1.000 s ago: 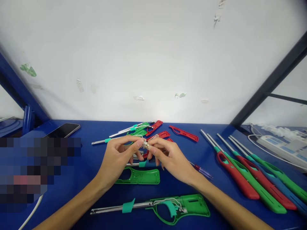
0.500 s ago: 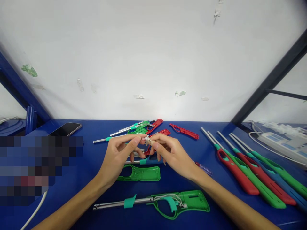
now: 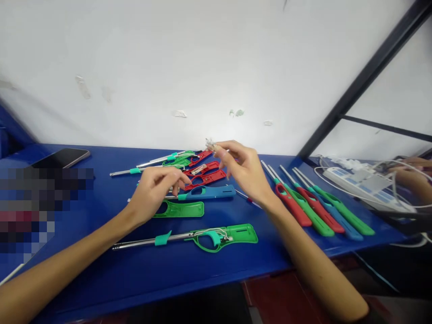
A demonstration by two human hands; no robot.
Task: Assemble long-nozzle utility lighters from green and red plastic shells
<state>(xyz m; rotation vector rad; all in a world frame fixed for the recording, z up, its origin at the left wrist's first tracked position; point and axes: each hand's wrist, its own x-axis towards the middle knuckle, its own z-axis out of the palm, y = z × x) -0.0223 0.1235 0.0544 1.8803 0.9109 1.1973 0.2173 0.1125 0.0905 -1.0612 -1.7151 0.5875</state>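
Observation:
My right hand [image 3: 241, 164] pinches a small whitish part [image 3: 210, 144] with a brownish end, held above the red handle halves [image 3: 205, 178]. My left hand [image 3: 158, 186] is apart from it, lower and to the left, with its fingers curled over the metal rods; whether anything sits between the fingertips is hidden. Below it lies a bare green handle half [image 3: 187, 209]. Nearer me is an open green lighter [image 3: 241, 235] with a long metal tube, a teal trigger and white wires. A blue lighter [image 3: 216, 192] lies between my hands.
Several assembled lighters [image 3: 315, 209] stand in a row at the right of the blue table [image 3: 135, 283]. Behind them is a white power strip [image 3: 367, 186] with cables, and another person's hand [image 3: 416, 166] at the far right. A phone [image 3: 60, 157] lies at the left.
The view has shifted right and down. My hands have come apart; the small part stays in my right hand, which has risen, while my left hand has moved down and left.

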